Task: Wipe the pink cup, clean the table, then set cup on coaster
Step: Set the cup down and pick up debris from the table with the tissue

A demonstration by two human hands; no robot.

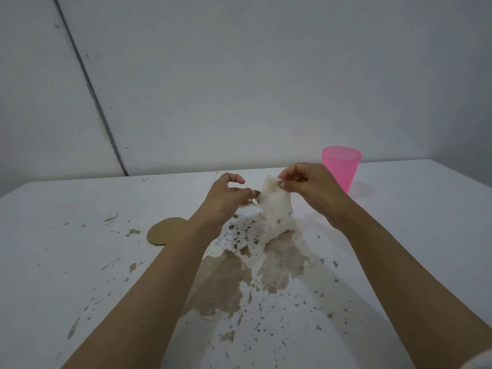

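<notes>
Bare forearms, both grips pinching tissue (275, 209) above table (426, 235), cup (341, 167) near far edge

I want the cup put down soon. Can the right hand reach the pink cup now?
Probably yes. The cup stands upright just beyond the right hand, with nothing between them. But that hand is pinching the tissue, so it would likely need to let go first.
</notes>
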